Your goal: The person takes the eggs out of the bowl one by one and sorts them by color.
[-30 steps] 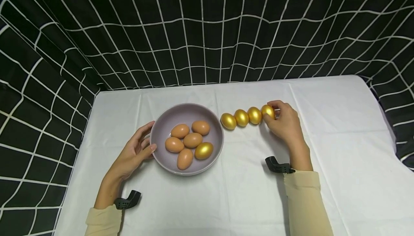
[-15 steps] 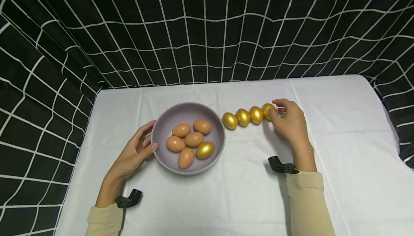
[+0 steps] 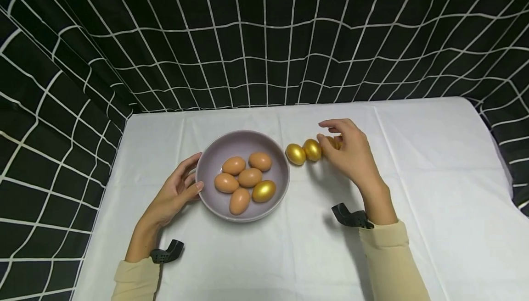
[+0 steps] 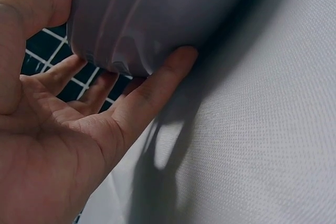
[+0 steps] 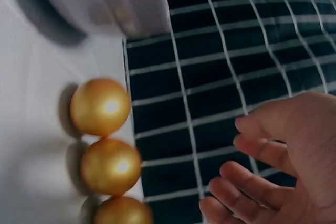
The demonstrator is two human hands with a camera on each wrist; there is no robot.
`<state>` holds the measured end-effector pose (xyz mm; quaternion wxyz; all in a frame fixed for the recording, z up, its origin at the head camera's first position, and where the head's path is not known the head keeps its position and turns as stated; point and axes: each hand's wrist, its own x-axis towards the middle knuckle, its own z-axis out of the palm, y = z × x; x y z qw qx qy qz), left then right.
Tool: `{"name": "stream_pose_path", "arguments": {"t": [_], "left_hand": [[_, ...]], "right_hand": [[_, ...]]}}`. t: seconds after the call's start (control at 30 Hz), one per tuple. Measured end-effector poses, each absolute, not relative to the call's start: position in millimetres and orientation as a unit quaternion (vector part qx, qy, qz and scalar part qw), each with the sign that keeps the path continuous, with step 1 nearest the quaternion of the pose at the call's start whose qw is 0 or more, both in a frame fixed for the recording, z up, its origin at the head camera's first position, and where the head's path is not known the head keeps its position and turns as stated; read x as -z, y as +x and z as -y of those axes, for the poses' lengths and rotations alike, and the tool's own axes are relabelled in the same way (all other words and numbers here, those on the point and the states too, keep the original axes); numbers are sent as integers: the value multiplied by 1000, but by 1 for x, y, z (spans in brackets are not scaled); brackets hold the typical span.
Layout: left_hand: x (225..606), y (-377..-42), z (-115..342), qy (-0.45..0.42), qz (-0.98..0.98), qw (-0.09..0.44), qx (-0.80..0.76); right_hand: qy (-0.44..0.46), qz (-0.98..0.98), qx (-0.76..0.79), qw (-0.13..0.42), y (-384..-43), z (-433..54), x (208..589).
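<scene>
My left hand (image 3: 175, 188) holds the left side of a grey-mauve bowl (image 3: 243, 138), thumb tip at the rim and fingers spread along the outer wall. Several brown eggs (image 3: 250, 178) lie in the bowl with one golden egg (image 3: 263, 191) at their right. To the right of the bowl, more golden eggs (image 3: 295, 154) stand side by side in a slanting row on the cloth. Over the right part of this row hovers my right hand (image 3: 349, 152), fingers loosely bent and nothing between them; it partly hides the eggs there. In the right wrist view, its fingers are apart from the golden eggs (image 5: 111, 166).
A white cloth (image 3: 264, 264) covers the table. Black netting-patterned curtain (image 3: 264, 39) with white lines hangs behind the far edge and along both sides. Each wrist wears a small black camera (image 3: 167, 252).
My right hand has let go of the golden egg at the row's right end, lifted and moved left over the row. The left hand stays on the bowl.
</scene>
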<state>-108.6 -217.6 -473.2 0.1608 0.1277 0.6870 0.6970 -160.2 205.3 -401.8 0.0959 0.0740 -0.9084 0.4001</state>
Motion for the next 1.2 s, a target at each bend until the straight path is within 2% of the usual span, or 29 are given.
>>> {"name": "stream_pose_path", "arguments": {"t": [0.5,0.9,1.2], "left_hand": [[474,-109,216,126,-692,165,-691],[474,-108,217,138,-690,157,-693],[475,-108,216,136,-685,157,-698]], "right_hand": [[349,890,-290,-39,-155,-155,356],[463,854,-187,-145,-155,-105,347],[513,831,-115,-183,-156,-84,362]]}}
